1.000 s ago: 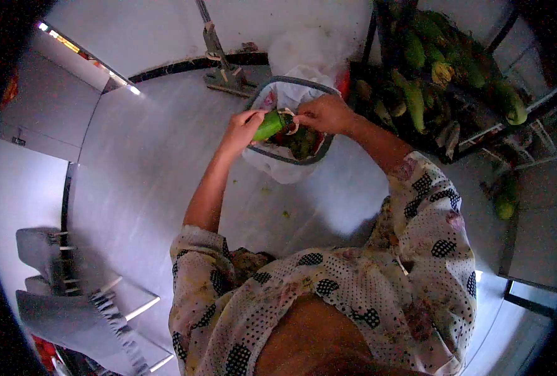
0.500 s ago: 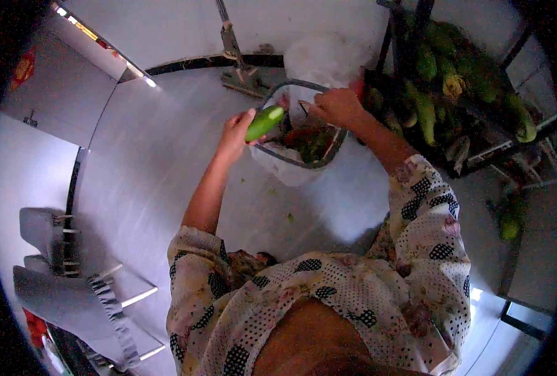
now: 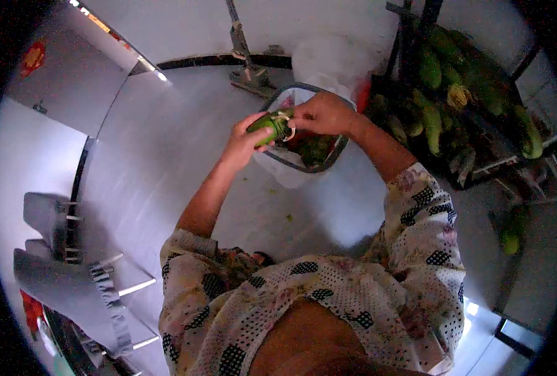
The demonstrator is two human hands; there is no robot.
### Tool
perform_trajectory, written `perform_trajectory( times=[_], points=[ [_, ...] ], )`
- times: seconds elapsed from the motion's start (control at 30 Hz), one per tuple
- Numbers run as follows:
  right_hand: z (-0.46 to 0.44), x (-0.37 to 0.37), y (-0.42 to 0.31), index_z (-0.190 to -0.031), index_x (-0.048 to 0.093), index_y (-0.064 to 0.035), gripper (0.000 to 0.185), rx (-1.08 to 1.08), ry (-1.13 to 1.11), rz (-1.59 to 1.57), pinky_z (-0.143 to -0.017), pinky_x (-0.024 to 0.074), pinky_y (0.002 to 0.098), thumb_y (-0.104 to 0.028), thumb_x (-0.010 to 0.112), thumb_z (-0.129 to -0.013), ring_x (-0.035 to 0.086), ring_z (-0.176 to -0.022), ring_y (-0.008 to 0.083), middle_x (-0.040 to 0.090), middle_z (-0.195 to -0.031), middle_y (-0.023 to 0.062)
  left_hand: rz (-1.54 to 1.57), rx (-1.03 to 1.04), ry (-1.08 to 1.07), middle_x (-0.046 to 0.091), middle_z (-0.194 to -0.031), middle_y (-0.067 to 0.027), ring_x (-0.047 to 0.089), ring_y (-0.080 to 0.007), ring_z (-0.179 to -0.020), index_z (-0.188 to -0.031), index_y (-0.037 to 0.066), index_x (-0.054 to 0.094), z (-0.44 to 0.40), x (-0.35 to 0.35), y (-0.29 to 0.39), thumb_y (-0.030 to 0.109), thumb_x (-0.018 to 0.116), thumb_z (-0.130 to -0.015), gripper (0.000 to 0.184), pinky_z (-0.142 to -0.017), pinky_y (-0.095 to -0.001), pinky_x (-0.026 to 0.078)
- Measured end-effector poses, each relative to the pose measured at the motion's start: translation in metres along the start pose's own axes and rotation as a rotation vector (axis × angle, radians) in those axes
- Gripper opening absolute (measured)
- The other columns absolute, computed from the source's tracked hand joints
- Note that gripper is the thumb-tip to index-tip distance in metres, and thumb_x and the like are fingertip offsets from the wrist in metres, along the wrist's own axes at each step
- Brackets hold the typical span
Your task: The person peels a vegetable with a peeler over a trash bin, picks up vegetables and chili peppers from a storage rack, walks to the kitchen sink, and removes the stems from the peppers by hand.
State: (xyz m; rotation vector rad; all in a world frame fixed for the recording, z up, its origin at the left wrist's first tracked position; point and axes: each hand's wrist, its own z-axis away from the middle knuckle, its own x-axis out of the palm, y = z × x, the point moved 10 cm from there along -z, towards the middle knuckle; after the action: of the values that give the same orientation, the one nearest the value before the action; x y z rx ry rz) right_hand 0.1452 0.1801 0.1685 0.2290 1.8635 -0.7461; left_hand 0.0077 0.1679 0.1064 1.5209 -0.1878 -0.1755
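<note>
My left hand is wrapped round a short green cucumber, its thumb lying along the top. Against the cucumber's far end is a peeler with a pale, looped frame. The fingers of my right hand are closed on the peeler, whose handle is mostly hidden by them. Both hands are over a bin with a grey rim and a whitish liner. Dark green and reddish scraps lie inside it.
On the right, a dark rack holds several large green gourds. Another green gourd is lower down. A mop leans behind the bin. Grey chairs stand at left. Small green bits dot the floor.
My right hand has moved left and brought the peeler onto the cucumber. The cucumber has turned in my left hand, and its pale patch no longer shows. The view has shifted slightly.
</note>
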Motion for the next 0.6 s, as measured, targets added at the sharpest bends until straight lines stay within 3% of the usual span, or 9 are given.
perform_trajectory(
  times=[0.1, 0.3, 0.5, 0.6],
  points=[
    [0.001, -0.004, -0.025, -0.072, 0.062, -0.0120, 0.031, -0.175, 0.187, -0.029, -0.054, 0.0415, 0.0393, -0.041, 0.058, -0.084, 0.057, -0.058, 0.0285, 0.057, -0.061, 0.0102, -0.053, -0.008, 0.028, 0.061, -0.087, -0.0086, 0.059, -0.0148, -0.067, -0.124, -0.004, 0.046, 0.019, -0.010, -0.003, 0.013, 0.062, -0.082, 0.048, -0.049, -0.0232, 0.041],
    [0.000, 0.027, 0.041, -0.077, 0.064, -0.0125, 0.038, 0.042, -0.030, 0.135, -0.061, 0.0460, 0.0443, -0.047, 0.050, -0.084, 0.061, -0.071, 0.0317, 0.062, -0.072, 0.0114, 0.067, -0.044, 0.156, 0.061, -0.092, -0.0097, 0.059, -0.0166, -0.070, -0.124, -0.004, 0.046, 0.056, -0.035, 0.000, 0.017, 0.063, -0.081, 0.050, -0.055, -0.0267, 0.044],
    [0.003, 0.015, 0.056, -0.081, 0.065, -0.0130, 0.038, 0.265, -0.047, 0.409, -0.063, 0.0465, 0.0454, -0.048, 0.049, -0.084, 0.060, -0.073, 0.0327, 0.062, -0.074, 0.0113, 0.231, -0.089, 0.199, 0.061, -0.097, -0.0094, 0.059, -0.0175, -0.077, -0.117, 0.001, 0.052, 0.059, -0.043, -0.004, 0.026, 0.059, -0.084, 0.043, -0.060, -0.0265, 0.043],
    [-0.007, 0.008, 0.022, -0.078, 0.064, -0.0120, 0.037, 0.121, 0.035, 0.253, -0.060, 0.0455, 0.0438, -0.047, 0.051, -0.085, 0.060, -0.069, 0.0313, 0.061, -0.071, 0.0115, 0.234, -0.128, 0.175, 0.061, -0.094, -0.0083, 0.059, -0.0171, -0.077, -0.110, 0.003, 0.055, 0.054, -0.051, -0.025, 0.029, 0.057, -0.085, 0.036, -0.060, -0.0261, 0.043]
  ],
)
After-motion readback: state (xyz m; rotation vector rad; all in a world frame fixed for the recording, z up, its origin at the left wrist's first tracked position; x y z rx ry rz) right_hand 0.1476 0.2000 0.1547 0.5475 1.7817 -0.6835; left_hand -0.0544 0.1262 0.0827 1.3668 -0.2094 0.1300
